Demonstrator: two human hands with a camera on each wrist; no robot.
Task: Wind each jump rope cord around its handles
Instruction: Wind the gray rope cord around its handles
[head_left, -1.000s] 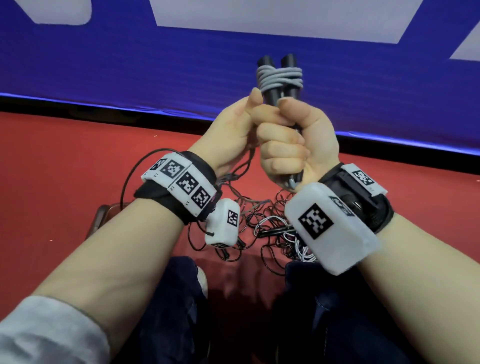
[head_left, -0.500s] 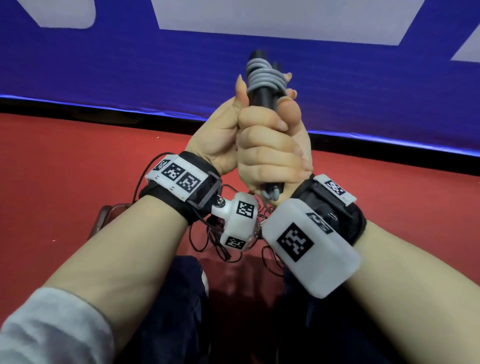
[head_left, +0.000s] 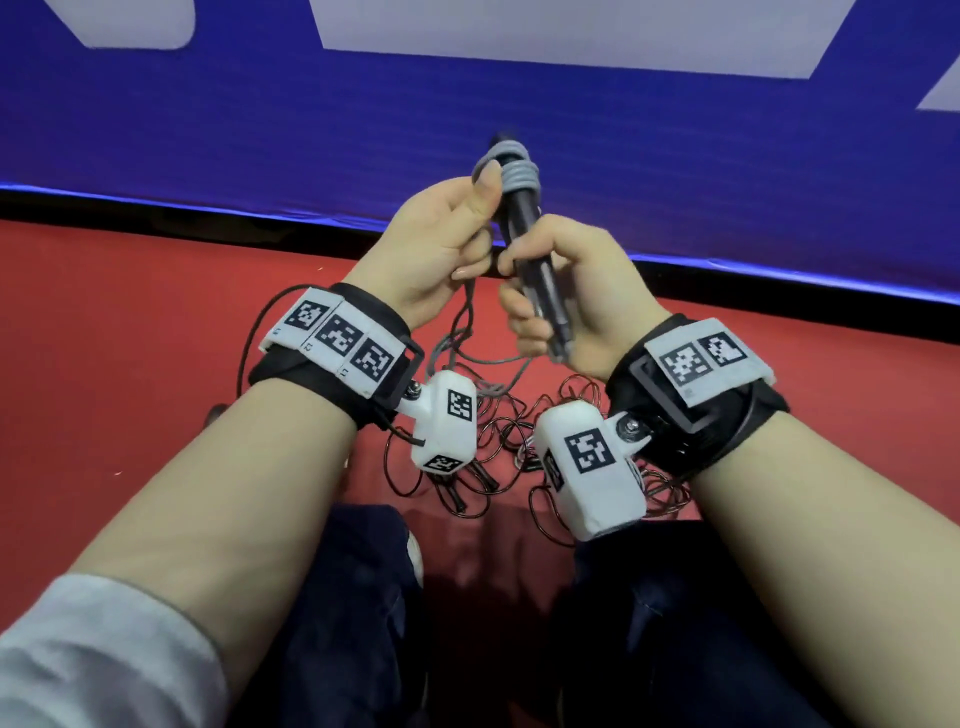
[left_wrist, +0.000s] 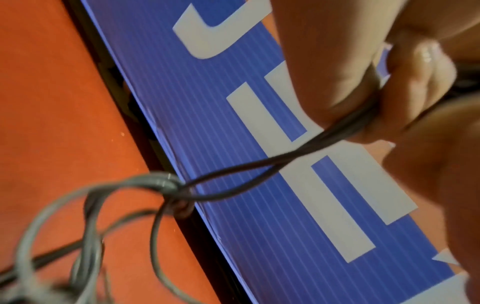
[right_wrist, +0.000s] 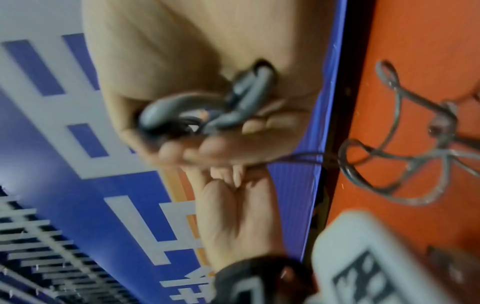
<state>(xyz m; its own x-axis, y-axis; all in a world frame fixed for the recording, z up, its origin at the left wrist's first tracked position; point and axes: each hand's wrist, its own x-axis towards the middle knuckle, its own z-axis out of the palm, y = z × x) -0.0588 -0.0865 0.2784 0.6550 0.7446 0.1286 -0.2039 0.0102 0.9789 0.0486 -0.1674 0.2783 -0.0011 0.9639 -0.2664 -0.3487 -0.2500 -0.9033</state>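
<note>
My right hand grips a pair of black jump rope handles, tilted up and left in front of me. Grey cord coils wrap the handles near their top end. My left hand pinches the grey cord beside the coils, thumb up against them. From that hand the loose cord hangs in loops down to the floor. In the right wrist view the cord ends show blurred at the handles' lower end, inside my right hand.
A tangle of thin dark ropes with small handles lies on the red floor between my wrists. A blue and white banner wall runs close behind. My knees sit below the hands.
The hands have come apart: my left hand has slid off the handles and now pinches the cord. The handles have dropped lower and tilted left, and my right hand has turned outward.
</note>
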